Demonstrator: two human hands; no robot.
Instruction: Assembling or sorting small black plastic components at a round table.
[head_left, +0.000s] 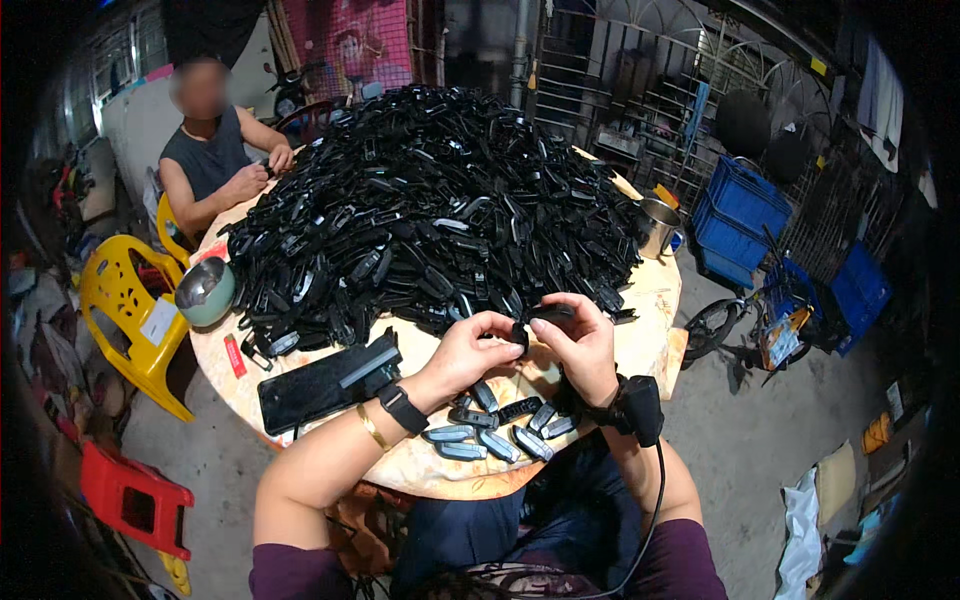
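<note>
Evidently, your left hand (468,355) pinched a small black piece (520,340) between thumb and fingertips, while your right hand (585,350) gripped a dark part (556,312) with thumb and curled fingers; whether these two were joined, I could not tell. The black piece lay just at the left fingertips, with the right thumb close beside it, and its long axis seemed to point away from you, although the fingers covered much. Beyond both hands rose a heap (430,200) of glossy, plastic-looking black pieces, narrow and rounded. Nearer to you, on the pale patterned tabletop (650,300), lay several elongated pieces (497,446) with smooth grey-blue faces and dark edges.
</note>
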